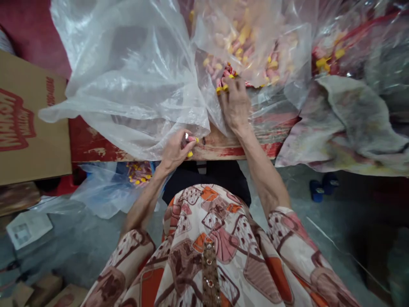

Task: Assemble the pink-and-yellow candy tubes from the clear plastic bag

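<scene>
My left hand (175,150) is closed around small pink pieces with yellow caps (191,140) at the table's front edge, just below a large clear plastic bag (134,81). One yellow cap sticks out under its thumb. Farther forward, my right hand (235,100) is slightly blurred, its fingers curled onto small red yellow-capped pieces (220,89) at the mouth of a second clear bag (255,25). Many similar pink pieces with yellow ends (243,42) show through that bag. The fingertips are partly hidden among the pieces.
A printed cardboard box (35,123) stands on the left. A stained cloth (351,123) hangs over the worn red table's edge (220,151) on the right. Below the table at left sits an open bag of yellow-capped pieces (139,174). Blue slippers (322,187) lie on the floor.
</scene>
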A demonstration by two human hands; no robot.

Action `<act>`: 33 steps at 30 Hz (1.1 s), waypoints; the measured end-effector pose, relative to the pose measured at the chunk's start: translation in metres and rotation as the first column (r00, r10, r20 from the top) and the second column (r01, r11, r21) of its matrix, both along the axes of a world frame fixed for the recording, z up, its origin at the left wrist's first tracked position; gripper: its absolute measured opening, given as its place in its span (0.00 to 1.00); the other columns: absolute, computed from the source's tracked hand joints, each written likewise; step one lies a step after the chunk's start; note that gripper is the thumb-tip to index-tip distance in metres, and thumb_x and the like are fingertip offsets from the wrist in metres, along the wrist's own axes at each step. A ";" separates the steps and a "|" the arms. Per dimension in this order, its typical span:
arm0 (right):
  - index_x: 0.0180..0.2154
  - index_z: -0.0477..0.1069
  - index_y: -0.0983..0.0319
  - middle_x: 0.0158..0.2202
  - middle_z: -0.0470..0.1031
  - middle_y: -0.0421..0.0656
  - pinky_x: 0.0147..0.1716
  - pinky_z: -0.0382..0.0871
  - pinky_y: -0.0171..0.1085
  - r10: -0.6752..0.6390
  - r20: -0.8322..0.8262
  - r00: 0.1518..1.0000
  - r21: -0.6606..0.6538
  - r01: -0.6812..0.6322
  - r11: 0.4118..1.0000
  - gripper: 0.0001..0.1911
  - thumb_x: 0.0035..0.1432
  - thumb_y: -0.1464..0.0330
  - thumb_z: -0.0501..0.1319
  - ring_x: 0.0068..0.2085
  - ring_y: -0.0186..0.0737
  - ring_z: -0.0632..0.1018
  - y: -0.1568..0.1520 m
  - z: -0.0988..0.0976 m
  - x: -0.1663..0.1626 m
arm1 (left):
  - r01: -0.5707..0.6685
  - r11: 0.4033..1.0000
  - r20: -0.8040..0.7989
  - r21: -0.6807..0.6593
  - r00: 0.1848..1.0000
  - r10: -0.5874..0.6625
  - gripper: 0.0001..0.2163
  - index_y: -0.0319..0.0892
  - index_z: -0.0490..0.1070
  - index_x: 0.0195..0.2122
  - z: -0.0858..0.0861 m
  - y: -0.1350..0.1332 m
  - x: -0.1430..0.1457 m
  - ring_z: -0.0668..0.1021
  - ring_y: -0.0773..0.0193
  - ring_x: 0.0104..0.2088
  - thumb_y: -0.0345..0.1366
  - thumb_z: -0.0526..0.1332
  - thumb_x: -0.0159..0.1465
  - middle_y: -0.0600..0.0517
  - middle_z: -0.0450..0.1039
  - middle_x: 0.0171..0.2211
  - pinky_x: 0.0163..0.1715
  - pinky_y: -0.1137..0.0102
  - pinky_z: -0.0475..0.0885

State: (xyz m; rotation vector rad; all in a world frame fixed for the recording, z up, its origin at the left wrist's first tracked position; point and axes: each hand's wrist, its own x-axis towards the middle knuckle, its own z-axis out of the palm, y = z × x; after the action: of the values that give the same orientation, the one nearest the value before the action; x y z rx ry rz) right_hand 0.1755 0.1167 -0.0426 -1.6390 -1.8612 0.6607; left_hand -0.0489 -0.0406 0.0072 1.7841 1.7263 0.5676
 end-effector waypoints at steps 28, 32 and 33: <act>0.52 0.80 0.54 0.54 0.80 0.50 0.54 0.80 0.46 0.371 -0.199 0.907 0.216 -0.328 0.919 0.13 0.76 0.66 0.57 0.54 0.49 0.83 -0.127 -0.028 -0.044 | -0.531 0.698 -0.320 0.480 0.635 0.703 0.12 0.45 0.73 0.59 -0.010 -0.102 -0.109 0.79 0.48 0.61 0.44 0.58 0.80 0.39 0.78 0.57 0.65 0.51 0.75; 0.52 0.80 0.54 0.52 0.81 0.50 0.52 0.81 0.47 0.371 -0.193 0.909 0.231 -0.325 0.917 0.13 0.76 0.64 0.58 0.51 0.51 0.83 -0.127 -0.024 -0.041 | -0.468 0.798 -0.375 0.380 0.710 0.596 0.10 0.43 0.74 0.55 -0.031 0.006 -0.089 0.79 0.44 0.61 0.38 0.67 0.76 0.39 0.80 0.56 0.62 0.49 0.74; 0.52 0.80 0.55 0.50 0.81 0.50 0.51 0.81 0.47 0.376 -0.196 0.906 0.232 -0.329 0.915 0.13 0.76 0.64 0.58 0.49 0.51 0.83 -0.127 -0.022 -0.042 | -0.465 0.820 -0.407 0.335 0.713 0.571 0.07 0.41 0.75 0.53 -0.037 0.025 -0.089 0.79 0.45 0.61 0.37 0.65 0.78 0.39 0.80 0.56 0.62 0.50 0.74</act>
State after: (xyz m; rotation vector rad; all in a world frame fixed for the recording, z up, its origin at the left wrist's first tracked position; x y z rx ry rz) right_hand 0.1338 -0.0103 -0.0650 -1.0545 -1.9906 0.7591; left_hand -0.1374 -0.0156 -0.0294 1.6541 2.6703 0.5638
